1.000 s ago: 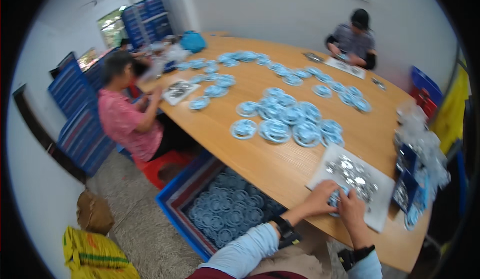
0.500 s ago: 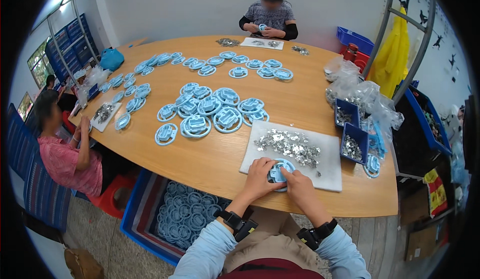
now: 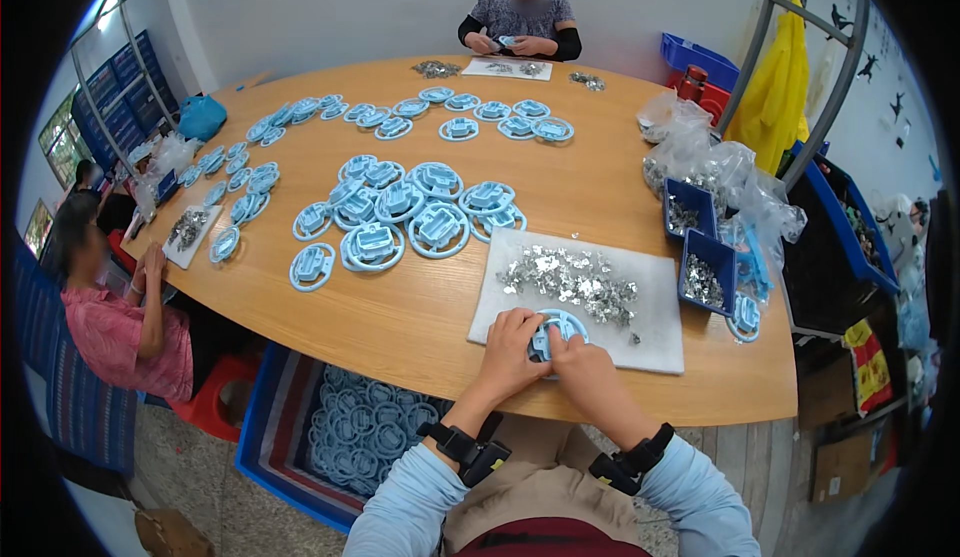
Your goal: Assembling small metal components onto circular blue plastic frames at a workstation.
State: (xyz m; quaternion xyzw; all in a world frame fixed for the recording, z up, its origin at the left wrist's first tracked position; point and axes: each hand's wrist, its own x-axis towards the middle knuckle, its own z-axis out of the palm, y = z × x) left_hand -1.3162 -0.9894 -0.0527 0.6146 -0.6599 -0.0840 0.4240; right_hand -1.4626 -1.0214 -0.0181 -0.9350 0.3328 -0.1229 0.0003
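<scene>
A light-blue round plastic part (image 3: pixel 566 324) lies at the near edge of a white board (image 3: pixel 650 342), partly hidden under my hands. My left hand (image 3: pixel 512 353) wraps its fingers round the part's left side. From the right, my right hand (image 3: pixel 584 371) grips it too, its thumb pressed down near the middle; whether a small metal piece sits under that thumb is hidden. Just beyond my fingers, a loose heap of small shiny metal pieces (image 3: pixel 575 282) spreads over the board.
Similar blue parts (image 3: pixel 438 229) are piled left of the board. Two dark-blue bins (image 3: pixel 708 269) of metal pieces and plastic bags (image 3: pixel 735 172) stand right. A blue crate (image 3: pixel 262 427) of parts sits below the table edge. Co-workers sit left (image 3: pixel 130 327) and opposite (image 3: pixel 520 12).
My view has shifted slightly. Both hands stay on the blue part, my right hand now lying further over it. The far co-worker's hands have moved a little.
</scene>
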